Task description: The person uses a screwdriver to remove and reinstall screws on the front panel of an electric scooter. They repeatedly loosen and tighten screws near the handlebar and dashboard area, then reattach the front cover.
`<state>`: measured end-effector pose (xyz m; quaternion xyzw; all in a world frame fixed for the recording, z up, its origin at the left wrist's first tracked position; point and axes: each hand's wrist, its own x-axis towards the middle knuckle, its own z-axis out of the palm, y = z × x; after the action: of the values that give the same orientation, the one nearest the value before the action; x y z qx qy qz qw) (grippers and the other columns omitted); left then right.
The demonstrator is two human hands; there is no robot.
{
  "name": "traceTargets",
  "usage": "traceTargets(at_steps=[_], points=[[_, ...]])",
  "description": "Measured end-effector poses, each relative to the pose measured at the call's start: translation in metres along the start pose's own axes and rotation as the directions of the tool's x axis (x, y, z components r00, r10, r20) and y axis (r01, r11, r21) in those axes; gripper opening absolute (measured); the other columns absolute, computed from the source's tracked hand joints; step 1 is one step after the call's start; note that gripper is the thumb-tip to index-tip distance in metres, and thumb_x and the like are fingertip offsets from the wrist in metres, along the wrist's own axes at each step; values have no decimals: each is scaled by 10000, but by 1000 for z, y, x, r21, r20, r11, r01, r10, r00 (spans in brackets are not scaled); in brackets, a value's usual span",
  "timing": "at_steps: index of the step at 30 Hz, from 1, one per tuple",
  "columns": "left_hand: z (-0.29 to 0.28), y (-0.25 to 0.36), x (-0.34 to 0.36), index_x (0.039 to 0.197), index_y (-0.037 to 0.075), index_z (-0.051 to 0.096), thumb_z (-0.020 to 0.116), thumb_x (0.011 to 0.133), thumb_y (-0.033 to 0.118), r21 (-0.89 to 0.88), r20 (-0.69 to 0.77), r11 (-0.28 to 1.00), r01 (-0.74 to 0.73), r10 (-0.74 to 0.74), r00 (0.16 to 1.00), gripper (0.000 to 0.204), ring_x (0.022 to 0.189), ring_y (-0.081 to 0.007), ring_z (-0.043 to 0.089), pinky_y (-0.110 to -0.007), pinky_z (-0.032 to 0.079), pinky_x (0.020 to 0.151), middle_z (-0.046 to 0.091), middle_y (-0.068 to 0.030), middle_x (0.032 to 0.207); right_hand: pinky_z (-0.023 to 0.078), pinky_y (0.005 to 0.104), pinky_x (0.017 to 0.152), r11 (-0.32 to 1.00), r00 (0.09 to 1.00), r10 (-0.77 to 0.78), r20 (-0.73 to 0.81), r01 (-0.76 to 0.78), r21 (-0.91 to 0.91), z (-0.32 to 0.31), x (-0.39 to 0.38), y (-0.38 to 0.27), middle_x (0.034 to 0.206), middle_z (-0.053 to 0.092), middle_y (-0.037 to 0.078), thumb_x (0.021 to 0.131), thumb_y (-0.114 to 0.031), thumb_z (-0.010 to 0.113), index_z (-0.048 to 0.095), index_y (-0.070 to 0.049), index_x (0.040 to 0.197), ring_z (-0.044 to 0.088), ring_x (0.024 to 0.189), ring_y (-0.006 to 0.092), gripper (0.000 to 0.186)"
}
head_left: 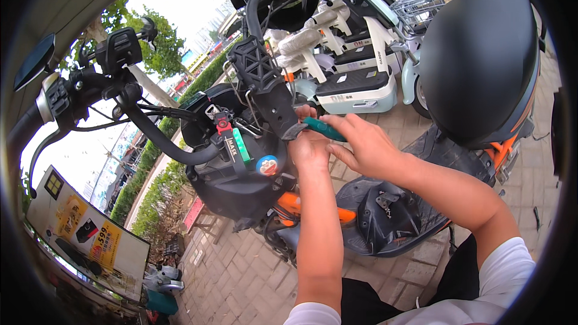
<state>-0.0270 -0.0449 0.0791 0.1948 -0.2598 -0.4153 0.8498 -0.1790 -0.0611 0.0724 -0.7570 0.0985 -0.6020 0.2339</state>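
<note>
1. The right hand (368, 145) is closed around a teal-handled tool (323, 127), thumb below and fingers above; the tool's working end is too small to make out.
2. The left hand (310, 149) is palm up with its fingers partly curled, just below the tool's far end. Whether it grips anything cannot be told.
3. The tool lies between the two hands, at the lower end of a black lattice-patterned panel (261, 72), which rises away from them.
4. Left of the left hand is an electric scooter's dark front housing (232, 186), carrying a round blue-rimmed sticker (267, 165), a green strip (241, 144) and a red fitting (223, 123).
5. Farther left, a black curved handlebar (161, 139) bends up toward a hand grip (25, 125) and a mirror (35, 63).
6. Below the hands are an orange body part (291, 206) and the dark footboard (442, 165), on which a loose-looking black plastic piece (385, 219) sits.
7. To the right and above the right hand is a large black seat (481, 60).
8. Beyond the hands stand pale parked scooters (361, 93), one with a wire basket (418, 1).
9. Brick paving (241, 271) spreads beneath; a sign board (84, 232) stands well to the left.
</note>
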Motion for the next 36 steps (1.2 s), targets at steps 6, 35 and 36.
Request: traceTargets(at_steps=[6, 35, 36], points=[[26, -5, -39, 1191, 69, 512, 472, 985, 378, 267, -143, 955, 128, -92, 985, 373, 1126, -212, 494, -372, 409, 924, 515, -120, 1302, 482, 390, 623, 113, 486, 668, 564, -815, 568, -4, -3, 17, 755, 580, 172, 935, -369, 556, 490, -7, 1194, 631, 666, 290, 450], [138, 61, -102, 1152, 26, 585, 594, 842, 50, 444, 761, -761, -473, 41, 648, 311, 1099, -301, 579, -472, 372, 1023, 626, -147, 1097, 456, 385, 553, 896, 921, 366, 131, -387, 220, -2, 5, -5, 650, 546, 97, 905, -242, 593, 550, -34, 1073, 565, 601, 253, 271], [139, 61, -103, 1154, 24, 583, 599, 841, 57, 456, 755, -757, -469, 50, 654, 315, 1101, -302, 578, -472, 371, 1023, 626, -148, 1097, 465, 405, 571, 992, 996, 69, 52, -63, -108, -2, 4, -5, 672, 566, 117, 893, -229, 601, 555, -45, 1072, 581, 626, 288, 262]])
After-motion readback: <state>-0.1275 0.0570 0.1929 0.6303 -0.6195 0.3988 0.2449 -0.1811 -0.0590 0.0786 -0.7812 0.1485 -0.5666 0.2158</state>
